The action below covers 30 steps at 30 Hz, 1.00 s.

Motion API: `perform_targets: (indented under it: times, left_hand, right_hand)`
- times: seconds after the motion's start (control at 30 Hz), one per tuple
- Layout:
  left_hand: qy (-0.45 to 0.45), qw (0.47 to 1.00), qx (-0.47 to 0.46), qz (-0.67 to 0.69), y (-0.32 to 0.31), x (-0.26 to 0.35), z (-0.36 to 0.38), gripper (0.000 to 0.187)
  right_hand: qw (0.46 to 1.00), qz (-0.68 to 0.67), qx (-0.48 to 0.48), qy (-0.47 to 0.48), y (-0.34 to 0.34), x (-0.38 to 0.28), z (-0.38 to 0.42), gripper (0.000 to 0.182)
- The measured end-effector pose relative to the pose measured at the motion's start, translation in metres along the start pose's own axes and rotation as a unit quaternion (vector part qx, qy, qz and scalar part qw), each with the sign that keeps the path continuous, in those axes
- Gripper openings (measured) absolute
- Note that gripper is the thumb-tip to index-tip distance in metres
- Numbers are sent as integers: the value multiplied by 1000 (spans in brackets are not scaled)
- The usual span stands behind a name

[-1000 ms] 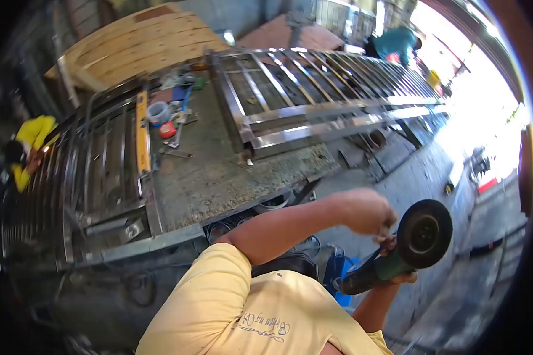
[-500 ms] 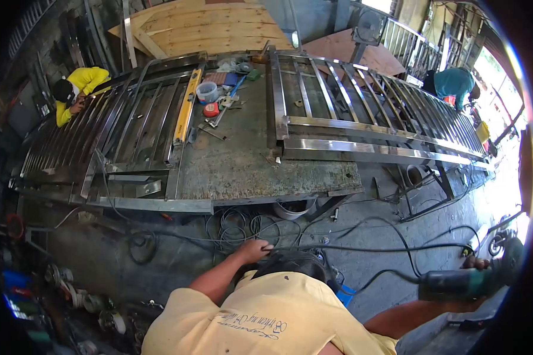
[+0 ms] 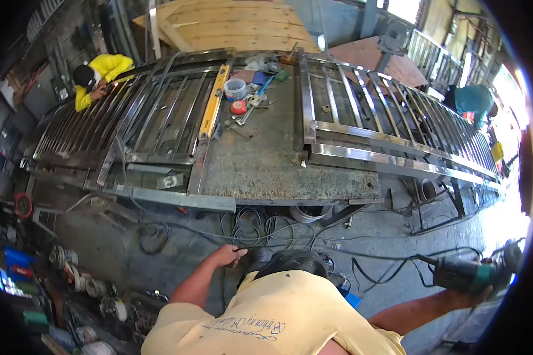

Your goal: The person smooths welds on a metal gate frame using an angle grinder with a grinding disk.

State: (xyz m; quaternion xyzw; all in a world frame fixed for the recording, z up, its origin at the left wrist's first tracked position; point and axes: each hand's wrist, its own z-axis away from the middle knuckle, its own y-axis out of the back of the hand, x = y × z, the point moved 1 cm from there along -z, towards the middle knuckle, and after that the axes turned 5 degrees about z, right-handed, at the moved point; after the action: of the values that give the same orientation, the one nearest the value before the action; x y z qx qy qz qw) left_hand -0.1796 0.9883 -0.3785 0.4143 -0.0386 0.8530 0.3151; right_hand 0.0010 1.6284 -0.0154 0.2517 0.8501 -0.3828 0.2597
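My left hand (image 3: 228, 255) is closed around a black power cord (image 3: 373, 256), in front of my waist at the lower middle. Out to the right, my right hand (image 3: 477, 296) grips a dark green angle grinder (image 3: 462, 275) from below. The grinder's head points to the right, and its cord leaves the rear end. Beyond my hands stands a worktable (image 3: 266, 183) with metal grille frames on both sides. A yellow spirit level (image 3: 214, 100) lies along the left frame (image 3: 142, 124).
Coiled cables (image 3: 243, 228) and a bucket (image 3: 310, 213) are on the floor under the table. Another person in yellow (image 3: 109, 65) works at the far left. A person in teal (image 3: 474, 100) bends at the right frame (image 3: 391, 115). Cluttered parts (image 3: 89, 287) lie at lower left.
My left hand has moved left with the cord. My right hand and the grinder have shifted slightly, and more of the right forearm shows. The whole view has turned a little left.
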Motion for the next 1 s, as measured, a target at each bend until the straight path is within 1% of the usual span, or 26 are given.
perform_targets:
  times: [0.03, 0.1, 0.13, 0.17, 0.23, 0.27, 0.3, 0.33, 0.37, 0.4, 0.43, 0.5, 0.53, 0.57, 0.63, 0.67, 0.73, 0.77, 0.83, 0.87, 0.97, 1.0]
  left_hand:
    - [25, 999, -30, 30, 11, 15, 11, 38]
    - [36, 992, -53, 113, 31, 32, 27, 31]
    - [-18, 986, -60, 156, 41, 35, 32, 30]
    - [-72, 975, -75, 198, 50, 40, 34, 31]
    - [-81, 968, -23, 235, 66, 75, 57, 31]
    - [-97, 971, 15, 217, 72, 88, 62, 32]
    - [-116, 971, 55, 201, 78, 101, 65, 34]
    - [-120, 976, 93, 155, 84, 117, 71, 36]
    - [-126, 976, 137, 112, 90, 127, 69, 38]
    - [-171, 964, 200, 44, 101, 119, 55, 41]
    - [-216, 939, 265, -21, 114, 116, 42, 43]
    - [-282, 893, 350, -3, 130, 143, 41, 44]
    - [-360, 839, 409, -4, 137, 154, 35, 42]
    - [-319, 861, 375, 130, 150, 162, 34, 40]
    - [-364, 824, 375, 220, 163, 195, 43, 42]
    - [-423, 785, 357, 278, 168, 212, 44, 43]
    - [-524, 691, 312, 389, 180, 243, 44, 46]
    - [-523, 675, 268, 446, 188, 253, 42, 48]
    - [-506, 638, 179, 552, 203, 271, 38, 53]
    - [-568, 651, 88, 496, 205, 278, 42, 53]
    - [-571, 615, -19, 544, 202, 304, 42, 53]
    - [-538, 568, 64, 619, 167, 336, 67, 54]
  right_hand:
    - [1000, -4, -11, -19, 0, 6, 5, 74]
    - [998, -7, -20, -57, -1, 20, 18, 74]
    - [997, -7, -22, -70, -2, 26, 26, 74]
    - [997, -1, -1, -80, -7, 32, 34, 73]
    - [994, 1, -29, -108, 12, 49, 50, 71]
    - [994, 65, 4, -86, -12, 51, 63, 69]
    - [991, 95, 11, -89, -11, 56, 71, 68]
    - [983, 146, 19, -109, -23, 56, 83, 72]
    - [977, 164, 5, -135, -35, 54, 93, 72]
    - [982, 101, -26, -158, -48, 53, 98, 72]
    - [980, 78, -37, -180, -50, 57, 106, 75]
    - [972, 70, -27, -222, -46, 67, 125, 78]
    - [969, 78, -28, -234, -48, 69, 135, 77]
    - [965, 84, -30, -248, -50, 69, 144, 77]
    - [954, 74, -31, -287, -53, 69, 162, 79]
    - [948, 69, -33, -308, -54, 70, 170, 80]
    - [943, 34, -32, -329, -51, 72, 187, 78]
    - [939, 18, -30, -341, -48, 74, 197, 77]
    - [931, -66, -41, -356, -33, 82, 217, 77]
    - [925, -108, -46, -361, -25, 87, 226, 77]
    - [881, -283, -82, -369, -15, 103, 246, 76]
    - [870, -319, -87, -366, -13, 106, 252, 75]
